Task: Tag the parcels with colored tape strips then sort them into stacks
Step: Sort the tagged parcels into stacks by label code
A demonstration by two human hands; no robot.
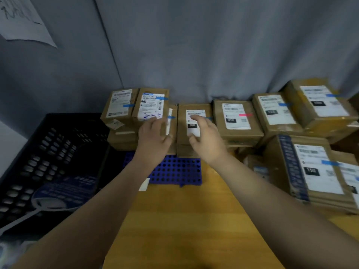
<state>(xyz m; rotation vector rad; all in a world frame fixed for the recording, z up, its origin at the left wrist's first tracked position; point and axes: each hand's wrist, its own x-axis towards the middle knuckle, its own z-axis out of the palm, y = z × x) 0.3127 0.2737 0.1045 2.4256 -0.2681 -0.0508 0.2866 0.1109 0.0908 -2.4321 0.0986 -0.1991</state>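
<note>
Hovering over parcels (238, 117): left hand (153, 138), right hand (206, 140).

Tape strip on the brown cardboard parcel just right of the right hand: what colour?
Pink: the short tape strip shows best in the head view.

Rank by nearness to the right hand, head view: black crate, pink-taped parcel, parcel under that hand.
1. Centre parcel, beneath the right hand.
2. Pink-taped parcel, just to its right.
3. Black crate, far left.
</note>
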